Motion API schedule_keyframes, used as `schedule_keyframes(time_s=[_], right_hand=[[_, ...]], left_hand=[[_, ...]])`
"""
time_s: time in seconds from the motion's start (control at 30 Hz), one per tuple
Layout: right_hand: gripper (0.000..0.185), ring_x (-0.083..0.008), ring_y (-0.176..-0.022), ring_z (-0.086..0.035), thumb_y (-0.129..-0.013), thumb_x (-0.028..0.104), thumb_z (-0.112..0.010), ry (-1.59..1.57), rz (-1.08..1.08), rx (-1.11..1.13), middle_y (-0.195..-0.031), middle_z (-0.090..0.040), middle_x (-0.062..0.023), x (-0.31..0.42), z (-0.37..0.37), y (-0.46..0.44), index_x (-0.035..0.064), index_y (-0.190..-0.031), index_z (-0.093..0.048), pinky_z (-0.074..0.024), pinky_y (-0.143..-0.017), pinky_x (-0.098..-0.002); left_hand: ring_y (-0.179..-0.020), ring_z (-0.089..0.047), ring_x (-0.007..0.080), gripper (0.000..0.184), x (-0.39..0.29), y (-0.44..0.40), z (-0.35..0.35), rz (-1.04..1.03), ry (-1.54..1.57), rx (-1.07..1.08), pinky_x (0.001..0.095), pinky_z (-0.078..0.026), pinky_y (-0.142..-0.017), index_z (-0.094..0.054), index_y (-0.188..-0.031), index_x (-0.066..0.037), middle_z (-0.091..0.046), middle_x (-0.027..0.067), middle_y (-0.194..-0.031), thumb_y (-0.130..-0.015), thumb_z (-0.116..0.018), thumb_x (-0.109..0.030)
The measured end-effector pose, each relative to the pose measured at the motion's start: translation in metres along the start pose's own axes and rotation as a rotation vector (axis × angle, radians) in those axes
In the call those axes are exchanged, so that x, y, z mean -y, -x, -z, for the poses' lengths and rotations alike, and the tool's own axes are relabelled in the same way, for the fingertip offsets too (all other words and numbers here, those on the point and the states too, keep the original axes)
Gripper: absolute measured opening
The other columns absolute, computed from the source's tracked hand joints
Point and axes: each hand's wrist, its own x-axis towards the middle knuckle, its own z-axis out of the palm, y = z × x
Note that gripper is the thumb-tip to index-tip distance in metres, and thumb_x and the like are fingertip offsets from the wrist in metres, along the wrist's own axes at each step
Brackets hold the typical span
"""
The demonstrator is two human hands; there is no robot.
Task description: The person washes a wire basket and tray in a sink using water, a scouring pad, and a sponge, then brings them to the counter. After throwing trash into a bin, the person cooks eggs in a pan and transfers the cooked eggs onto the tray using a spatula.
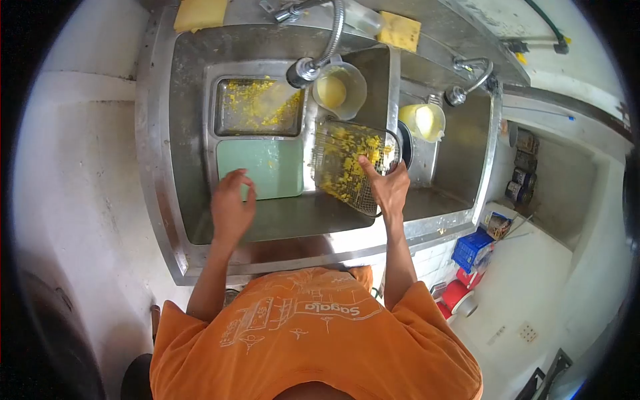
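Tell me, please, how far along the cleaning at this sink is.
Nothing looks fully done; the green tray seems closest, with few specks. The right hand holds the wire basket, strewn with yellow bits; the left hand looks empty. Apparently still to do: clearing the basket and the metal tray, where more bits lie.

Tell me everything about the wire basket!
The wire basket is mesh that looks like metal, with a dark bar curving past its right end. Yellow bits cling all over it. It sits slanted in the big sink, right of the green tray. The right hand grips its right side, thumb on top.
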Motion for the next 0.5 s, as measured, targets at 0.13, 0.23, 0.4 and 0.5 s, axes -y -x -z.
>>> schedule_keyframes(time_s=[0.13, 0.23, 0.4, 0.5], right_hand=[[0.068, -0.0214, -0.072, -0.065, -0.070, 0.049, -0.082, -0.495, 0.053, 0.139, -0.083, -0.068, -0.0176, -0.007, 0.023, 0.012, -0.0102, -0.096, -0.061, -0.0528, -0.068, -0.0341], [0.064, -0.0186, -0.063, -0.061, -0.070, 0.049, -0.081, -0.295, -0.050, 0.164, -0.074, -0.067, -0.0155, -0.073, 0.035, -0.014, -0.0101, -0.085, -0.062, -0.0513, -0.059, -0.0336], [0.067, -0.0193, -0.056, -0.059, -0.068, 0.052, -0.081, 0.115, 0.045, 0.138, -0.066, -0.065, -0.0160, -0.043, 0.018, -0.003, -0.0115, -0.079, -0.061, -0.0490, -0.050, -0.0344], [0.056, -0.0125, -0.050, -0.052, -0.070, 0.045, -0.083, -0.413, 0.174, -0.031, -0.057, -0.059, -0.0070, -0.017, 0.018, 0.011, -0.0064, -0.070, -0.060, -0.0450, -0.048, -0.0322]], left_hand=[[-0.097, -0.064, 0.0345, 0.009, 0.024, 0.007, 0.019, 0.130, 0.024, -0.089, 0.0392, -0.049, -0.085, -0.058, -0.089, -0.001, -0.066, 0.0169, -0.106, -0.081, -0.063, -0.003], [-0.095, -0.065, 0.0319, 0.006, 0.035, 0.018, 0.037, 0.202, 0.048, -0.130, 0.0379, -0.049, -0.083, -0.059, -0.090, 0.000, -0.067, 0.0177, -0.104, -0.084, -0.061, -0.002], [-0.090, -0.066, 0.0275, 0.005, 0.046, 0.036, 0.051, 0.254, 0.032, -0.176, 0.0359, -0.049, -0.080, -0.061, -0.090, 0.000, -0.068, 0.0167, -0.103, -0.086, -0.061, -0.003], [-0.087, -0.066, 0.0246, 0.006, 0.041, 0.040, 0.049, 0.342, 0.099, -0.188, 0.0336, -0.050, -0.077, -0.061, -0.090, 0.000, -0.068, 0.0155, -0.102, -0.087, -0.061, -0.005]])
